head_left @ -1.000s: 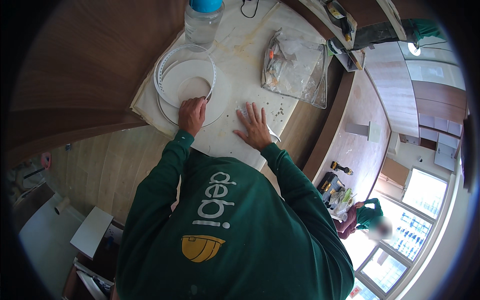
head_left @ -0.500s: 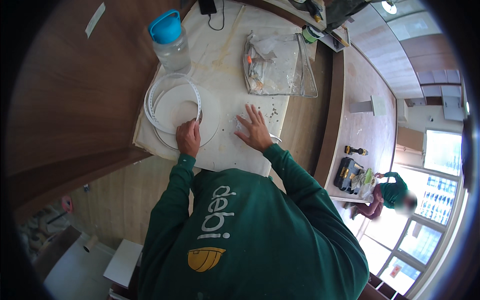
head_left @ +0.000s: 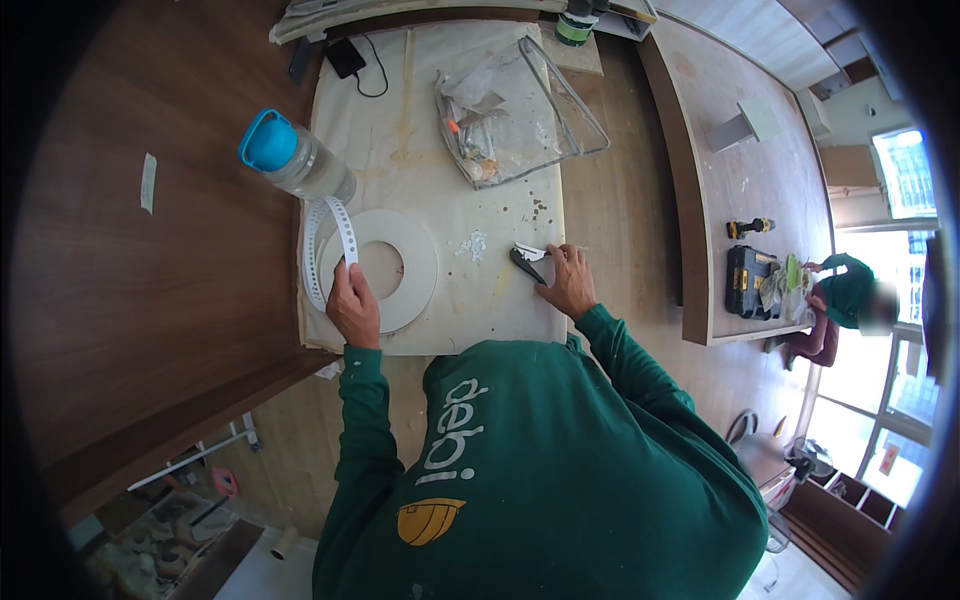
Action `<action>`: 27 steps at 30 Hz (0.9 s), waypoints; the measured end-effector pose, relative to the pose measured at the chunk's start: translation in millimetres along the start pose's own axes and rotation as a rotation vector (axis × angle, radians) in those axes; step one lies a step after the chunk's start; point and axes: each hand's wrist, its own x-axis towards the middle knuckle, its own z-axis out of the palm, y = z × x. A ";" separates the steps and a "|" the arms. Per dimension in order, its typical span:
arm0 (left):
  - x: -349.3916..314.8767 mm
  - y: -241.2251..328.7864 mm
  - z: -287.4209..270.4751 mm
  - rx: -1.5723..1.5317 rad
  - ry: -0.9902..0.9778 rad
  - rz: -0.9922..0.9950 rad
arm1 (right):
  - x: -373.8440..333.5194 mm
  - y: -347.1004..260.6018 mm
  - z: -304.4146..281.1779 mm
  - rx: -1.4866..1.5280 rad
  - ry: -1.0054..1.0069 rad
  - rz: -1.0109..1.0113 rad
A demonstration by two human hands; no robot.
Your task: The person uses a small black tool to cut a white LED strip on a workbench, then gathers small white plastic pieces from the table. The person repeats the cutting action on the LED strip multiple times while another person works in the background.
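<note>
- Head view: left hand [head_left: 353, 303] was closed on the end of a white perforated strap [head_left: 330, 240], the band pinched between fingers and looping up and round toward the bottle.
- Half a second before, that hand lay at the lower edge of the loop; now it had lifted one end, so the band stood up off the sheet instead of lying in a flat circle.
- The strap curved over the left rim of a flat white ring disc [head_left: 385, 268], which lay on the pale work sheet [head_left: 450, 190] covering the bench.
- Right hand [head_left: 568, 283] had shifted off the middle of the sheet to its right edge; earlier it was spread flat, palm down, fingers apart.
- It was now on a small dark-handled cutter [head_left: 527, 260], fingertips at the handles; whether it gripped or only touched the tool, cannot tell.
- Judged: strap in one hand, cutter reached with the other, so a cut on the band looked to be the step in hand.
- A clear bottle with a blue cap [head_left: 292, 160] stood just beyond the loop, apart from the hand.
- Clear plastic tray [head_left: 520, 110] with small parts sat at the far right of the sheet, untouched.
- White scraps [head_left: 470, 243] lay between disc and cutter.
</note>
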 end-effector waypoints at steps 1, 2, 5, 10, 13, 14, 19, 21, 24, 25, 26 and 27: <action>2.5 -0.6 -5.7 -0.001 0.018 0.037 | 5.2 -4.5 -3.4 -0.009 -0.006 0.018; 5.8 -3.2 -15.0 -0.002 0.040 0.072 | 11.7 -10.6 -7.1 -0.018 -0.013 0.030; 7.7 0.9 -52.8 -0.019 -0.143 0.043 | 25.9 -11.7 -6.7 -0.007 -0.024 0.127; 8.0 78.4 -128.5 -0.427 -0.355 -0.123 | 32.5 1.3 -11.2 0.086 -0.109 0.228; 5.2 99.1 -148.8 -0.331 -0.321 -0.150 | 30.2 24.2 -8.0 0.255 -0.181 0.228; 2.2 99.9 -154.1 -0.237 -0.272 -0.126 | 28.3 18.6 -15.3 0.342 -0.241 0.252; -9.5 75.2 -147.7 -0.236 -0.272 -0.123 | 6.7 -13.8 -44.7 0.890 -0.375 0.350; -12.2 79.8 -140.1 -0.390 -0.408 -0.222 | 4.7 -14.8 -35.7 1.049 -0.374 0.322; -17.6 58.8 -98.7 -0.673 -0.536 -0.193 | 4.7 -26.9 -27.2 0.973 -0.401 0.146; -20.6 58.7 -85.4 -0.775 -0.580 -0.206 | 4.6 -33.7 -23.7 0.962 -0.398 0.048; -23.9 56.1 -74.6 -0.795 -0.600 -0.208 | 2.9 -41.4 -21.8 0.951 -0.391 -0.048; -27.7 54.2 -64.6 -0.817 -0.621 -0.212 | 1.5 -51.2 -25.2 0.939 -0.383 -0.142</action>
